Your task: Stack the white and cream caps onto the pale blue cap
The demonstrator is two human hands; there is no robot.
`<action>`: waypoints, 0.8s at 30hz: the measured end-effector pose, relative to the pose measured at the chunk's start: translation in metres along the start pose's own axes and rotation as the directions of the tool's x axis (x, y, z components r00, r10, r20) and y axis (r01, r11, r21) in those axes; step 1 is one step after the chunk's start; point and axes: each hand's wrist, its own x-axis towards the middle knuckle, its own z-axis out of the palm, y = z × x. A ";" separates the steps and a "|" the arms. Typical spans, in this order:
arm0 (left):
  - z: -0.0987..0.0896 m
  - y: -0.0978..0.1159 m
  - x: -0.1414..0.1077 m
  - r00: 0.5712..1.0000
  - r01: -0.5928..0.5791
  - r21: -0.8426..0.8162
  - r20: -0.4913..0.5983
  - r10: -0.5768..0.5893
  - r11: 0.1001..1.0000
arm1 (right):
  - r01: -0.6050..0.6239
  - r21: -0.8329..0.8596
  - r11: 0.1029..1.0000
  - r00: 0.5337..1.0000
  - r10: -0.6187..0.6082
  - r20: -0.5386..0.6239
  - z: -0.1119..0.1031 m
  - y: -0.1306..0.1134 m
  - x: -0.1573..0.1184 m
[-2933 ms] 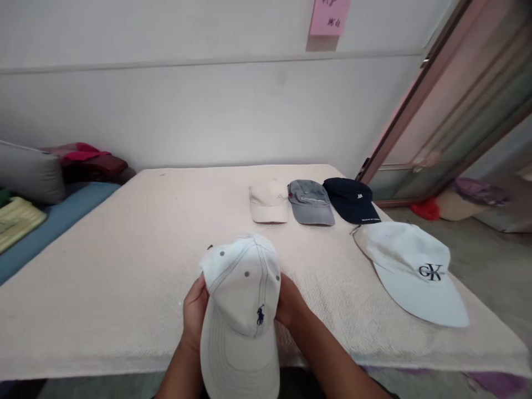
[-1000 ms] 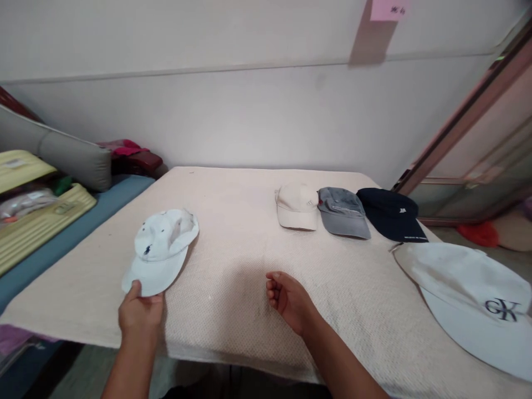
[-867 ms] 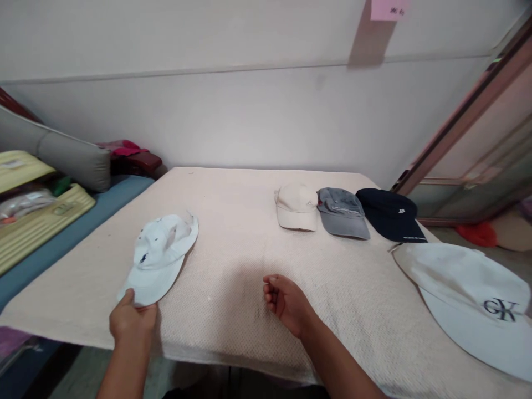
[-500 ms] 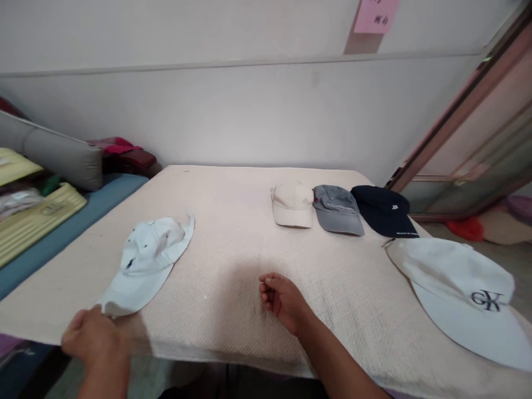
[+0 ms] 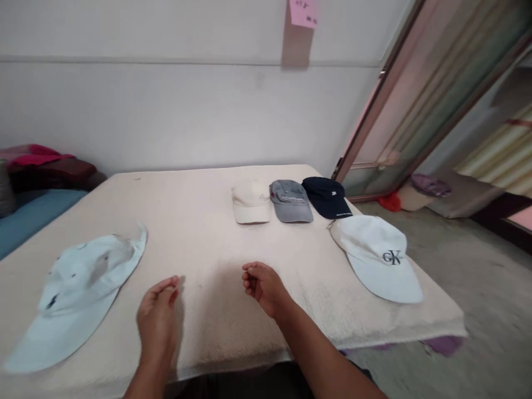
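Note:
My left hand (image 5: 158,313) is over the near part of the table, its fingers curled together and nothing showing in them. A white cap (image 5: 83,288) with a small dark emblem lies to its left, apart from it. My right hand (image 5: 266,288) is loosely closed near the middle, with no object visible in it. Beyond it sit a cream cap (image 5: 250,202), a grey cap (image 5: 291,200) and a navy cap (image 5: 328,197) side by side. Nearer on the right rests a white cap with dark letters (image 5: 376,257). Neither hand touches a cap.
A cream cloth covers the table (image 5: 174,216), which meets a white wall (image 5: 166,111) at the back. A pink note (image 5: 303,12) hangs there. Left of the table is a blue surface (image 5: 41,210) with piled fabric. A sliding door (image 5: 374,127) stands to the right.
My left hand has let go of the left white cap's brim and moved right, away from it. My right hand keeps its curled pose. The view has turned right.

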 end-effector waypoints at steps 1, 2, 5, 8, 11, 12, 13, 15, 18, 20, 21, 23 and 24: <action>0.015 -0.005 -0.011 0.997 0.034 0.043 0.062 -0.037 0.998 | 0.022 0.008 1.000 0.999 -0.022 -0.025 -0.007 -0.006 -0.001; 0.030 -0.010 -0.022 0.990 0.068 0.085 0.120 -0.078 0.994 | 0.046 0.014 0.999 0.998 -0.045 -0.054 -0.014 -0.011 -0.002; 0.067 -0.024 -0.055 0.943 0.184 0.127 0.255 -0.212 0.975 | 0.111 0.025 0.994 0.984 -0.106 -0.144 -0.040 -0.030 -0.009; 0.096 -0.038 -0.083 0.884 0.281 0.139 0.348 -0.312 0.950 | 0.181 0.029 0.983 0.962 -0.171 -0.213 -0.067 -0.049 -0.020; 0.117 -0.051 -0.102 0.840 0.305 0.175 0.414 -0.351 0.936 | 0.283 0.014 0.959 0.914 -0.266 -0.306 -0.093 -0.069 -0.034; 0.122 -0.055 -0.107 0.833 0.302 0.187 0.425 -0.354 0.935 | 0.326 -0.001 0.946 0.886 -0.306 -0.349 -0.102 -0.075 -0.039; 0.126 -0.058 -0.110 0.829 0.297 0.196 0.433 -0.354 0.935 | 0.370 -0.024 0.929 0.850 -0.349 -0.396 -0.112 -0.082 -0.044; 0.133 -0.062 -0.114 0.823 0.288 0.207 0.446 -0.352 0.935 | 0.459 -0.098 0.883 0.746 -0.443 -0.497 -0.134 -0.096 -0.053; 0.138 -0.066 -0.117 0.815 0.283 0.214 0.459 -0.352 0.935 | 0.545 -0.272 0.793 0.511 -0.571 -0.642 -0.175 -0.117 -0.068; 0.141 -0.067 -0.119 0.815 0.280 0.214 0.463 -0.349 0.936 | 0.538 -0.401 0.742 0.329 -0.622 -0.710 -0.206 -0.130 -0.079; 0.142 -0.068 -0.120 0.816 0.277 0.213 0.463 -0.347 0.937 | 0.512 -0.457 0.727 0.249 -0.635 -0.732 -0.222 -0.135 -0.085; 0.144 -0.068 -0.123 0.817 0.276 0.210 0.462 -0.344 0.938 | 0.434 -0.538 0.723 0.139 -0.643 -0.753 -0.251 -0.142 -0.094; 0.146 -0.068 -0.124 0.817 0.279 0.208 0.462 -0.346 0.937 | 0.389 -0.566 0.727 0.104 -0.645 -0.757 -0.263 -0.144 -0.098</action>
